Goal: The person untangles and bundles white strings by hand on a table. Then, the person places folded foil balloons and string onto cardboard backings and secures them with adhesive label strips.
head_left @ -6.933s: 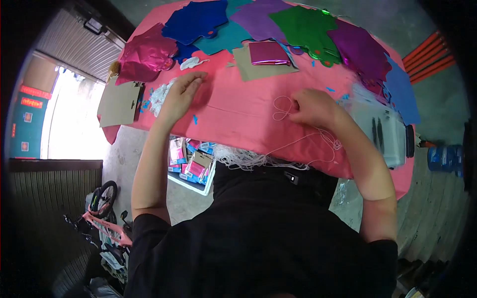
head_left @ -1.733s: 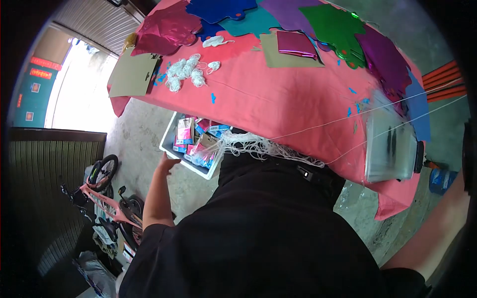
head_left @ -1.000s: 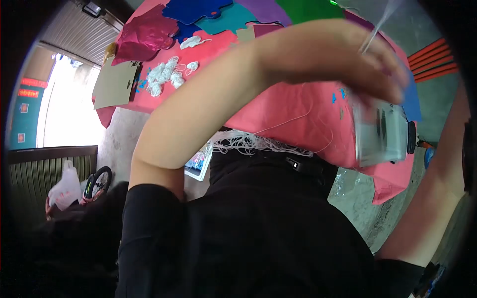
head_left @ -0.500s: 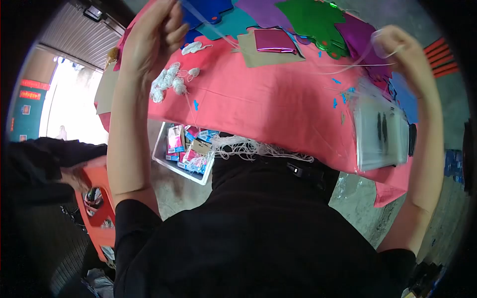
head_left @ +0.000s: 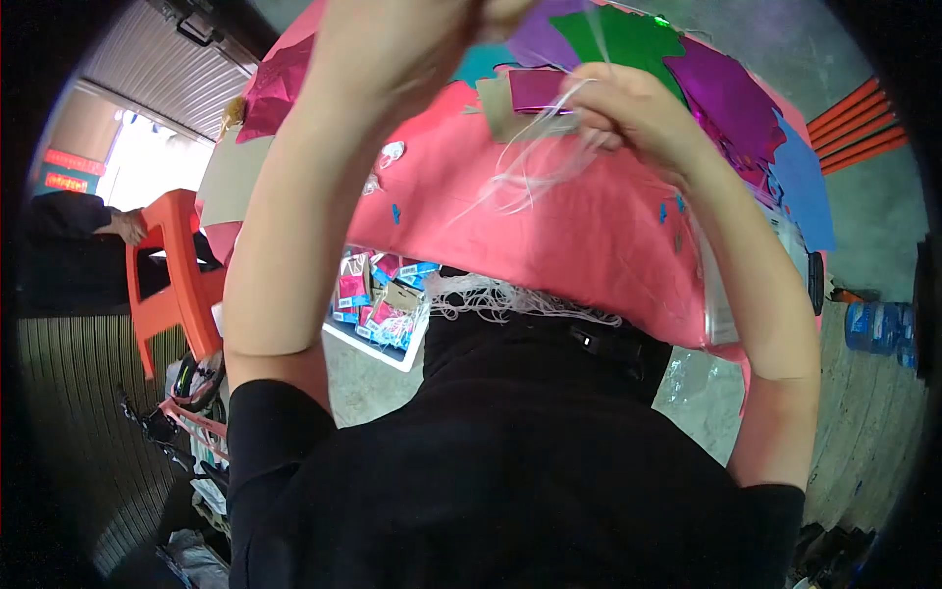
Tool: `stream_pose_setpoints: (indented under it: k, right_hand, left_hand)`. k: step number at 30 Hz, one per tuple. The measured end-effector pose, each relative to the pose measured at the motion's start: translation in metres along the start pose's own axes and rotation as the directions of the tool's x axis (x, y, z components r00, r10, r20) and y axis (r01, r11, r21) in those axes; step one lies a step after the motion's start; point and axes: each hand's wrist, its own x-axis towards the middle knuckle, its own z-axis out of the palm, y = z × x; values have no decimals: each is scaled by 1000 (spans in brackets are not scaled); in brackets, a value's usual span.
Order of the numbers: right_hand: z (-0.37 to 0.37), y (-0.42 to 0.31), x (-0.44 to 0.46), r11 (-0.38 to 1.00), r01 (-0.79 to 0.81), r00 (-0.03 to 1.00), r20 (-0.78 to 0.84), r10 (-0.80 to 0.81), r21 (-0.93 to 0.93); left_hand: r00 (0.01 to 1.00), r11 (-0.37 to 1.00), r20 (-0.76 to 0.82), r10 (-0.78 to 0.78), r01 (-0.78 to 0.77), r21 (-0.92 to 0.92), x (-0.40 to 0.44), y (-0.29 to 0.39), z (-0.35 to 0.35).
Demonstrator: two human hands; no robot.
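My right hand [head_left: 628, 113] is closed in a pinch on thin white string [head_left: 535, 162], over the far middle of the pink-covered table [head_left: 471, 196]. Blurred loops of the string hang below its fingers, and a strand runs up past the top edge. My left hand [head_left: 407, 44] is raised at the top edge, its fingers curled and partly cut off; what they hold is hidden. Beneath the hands lie a folded magenta foil piece [head_left: 540, 90] and a tan sheet [head_left: 500, 118]. A small white string bundle [head_left: 392, 153] shows beside my left forearm.
Purple [head_left: 726, 98], green [head_left: 613, 44] and blue [head_left: 805, 187] shiny sheets line the table's far edge. A bunch of white strings [head_left: 510, 299] lies across my lap. Below the table stands a white bin [head_left: 378, 353] of packaged items. Left, a person's hand [head_left: 126, 227] touches an orange stool [head_left: 175, 265].
My right hand has moved left and inward with the string, which now hangs in loops. My left hand has shifted right, nearer the camera. At left, the orange stool has been lifted or shifted.
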Motion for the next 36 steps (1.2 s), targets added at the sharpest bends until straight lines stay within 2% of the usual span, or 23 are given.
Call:
stream_pose_setpoints:
  k: [1,2,3,4,6,11,14,15,18,19,20,22,23,24,26,27,30,35,36]
  right_hand:
    - [-13,3,-10,998,-12,1000,-19,13,54]
    - [-20,5,-17,994,-24,999,-39,29,108]
    - [-24,7,-24,994,-25,999,-41,30,110]
    - [-26,9,-31,994,-84,995,-38,87,64]
    - [-22,12,-43,981,-189,982,-33,188,-34]
    - [7,21,-36,993,-89,995,31,92,-73]
    - [19,2,-35,962,67,993,81,-91,263]
    - [16,7,-35,964,68,993,74,-90,258]
    - [-4,40,-21,976,100,995,24,-97,-192]
    - [-7,45,-24,976,97,995,18,-96,-196]
    - [-9,48,-26,923,101,995,39,-93,-372]
    - [-10,58,-30,728,110,994,83,-73,-677]
    - [-7,67,-29,727,112,994,84,-75,-677]
    - [-3,79,-27,641,227,970,111,-217,-733]
    - [5,95,-22,407,411,859,197,-473,-816]
    - [8,98,-21,404,411,857,196,-476,-817]
    - [22,100,-15,393,255,922,100,-374,-884]
    - [20,109,1,339,152,967,68,-246,-929]
    - [17,106,1,562,112,988,31,-152,-819]
  left_hand:
    - [998,992,62,-7,15,-126,-13,7,-12]
    - [981,940,-54,-186,193,281,-31,13,-25]
    - [927,698,-229,-297,375,611,-44,14,-36]
    - [925,696,-232,-302,380,609,-55,8,-47]
    - [819,423,-350,-454,544,725,-79,-6,-62]
    - [878,442,-329,-347,462,769,-99,-40,-72]
    - [886,417,-462,-45,437,797,-97,-50,-79]
    - [889,423,-456,-46,431,797,-98,-54,-81]
    - [903,491,-430,-6,377,785,-100,-58,-95]
    - [905,495,-425,-7,372,785,-99,-57,-94]
    - [889,487,-456,-47,419,766,-100,-56,-92]
    - [845,461,-519,-128,514,723,-103,-53,-88]
    - [846,460,-519,-126,513,725,-105,-54,-87]
    - [858,479,-495,-139,496,724,-106,-58,-85]
    - [882,519,-443,-163,458,722,-106,-69,-81]
    - [884,518,-440,-161,455,724,-105,-73,-78]
    - [882,594,-401,-248,465,656,-101,-90,-68]
    - [875,593,-376,-306,484,644,-100,-113,-58]
    - [896,667,-364,-253,435,605,-98,-119,-53]
